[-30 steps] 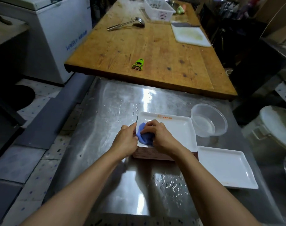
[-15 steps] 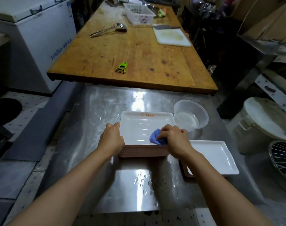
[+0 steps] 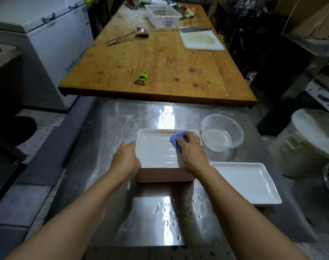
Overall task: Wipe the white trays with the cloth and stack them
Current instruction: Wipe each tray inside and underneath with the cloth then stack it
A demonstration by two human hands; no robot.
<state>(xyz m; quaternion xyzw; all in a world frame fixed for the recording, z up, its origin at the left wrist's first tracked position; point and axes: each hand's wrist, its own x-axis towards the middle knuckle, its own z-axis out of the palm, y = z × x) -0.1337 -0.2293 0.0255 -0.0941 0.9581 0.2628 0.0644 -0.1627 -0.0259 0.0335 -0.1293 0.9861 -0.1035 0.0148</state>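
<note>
Steel tabletop (image 3: 107,166) under both hands, wet, with droplets near the forearms; wooden tabletop (image 3: 159,62) well beyond the hands. Stack (image 3: 163,175) of trays sits between the hands, brownish edges showing, top tray (image 3: 154,152) white and glossy. Second white tray (image 3: 248,182) lies just right of the right forearm, apart from the stack. Clear bowl (image 3: 221,136) with water just right of the right hand, beside the stack's far corner. Left hand (image 3: 126,160) clamps the top tray's left rim, steadying it. Right hand (image 3: 191,149) is clenched over the blue cloth (image 3: 175,140), pressing it on the tray's far right part. Change: half a second ago the cloth sat at the near right edge; a second ago, near the left hand. So the wipe has swept left to right, then away, likely close to finishing this tray; moving it onto the other tray probably comes next. Orange print on the far rim, just left of the cloth, too small to read. Blue lettering on the freezer (image 3: 47,44), far left of the hands, illegible.
</note>
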